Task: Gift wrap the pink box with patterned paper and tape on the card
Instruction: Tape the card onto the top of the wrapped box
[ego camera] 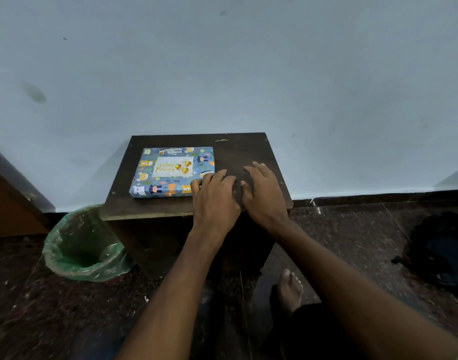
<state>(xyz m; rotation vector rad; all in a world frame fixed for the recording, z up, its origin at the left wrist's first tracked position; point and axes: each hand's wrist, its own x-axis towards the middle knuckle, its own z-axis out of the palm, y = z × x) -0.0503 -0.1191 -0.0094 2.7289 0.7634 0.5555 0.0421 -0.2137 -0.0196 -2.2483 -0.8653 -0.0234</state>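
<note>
Wrapped box [172, 172] in blue animal-print paper lies flat on dark worktop [248, 152], left side, birthday card [173, 166] on top. Left hand [215, 193] w/ relaxed fingers touches box's near-right corner; right hand [264, 193] flat on worktop, holding nothing.

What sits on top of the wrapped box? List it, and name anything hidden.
A white birthday card with gold balloons lies flat on the wrapped box. The left hand touches the box's near right corner. The patterned paper covers the box itself completely.
</note>
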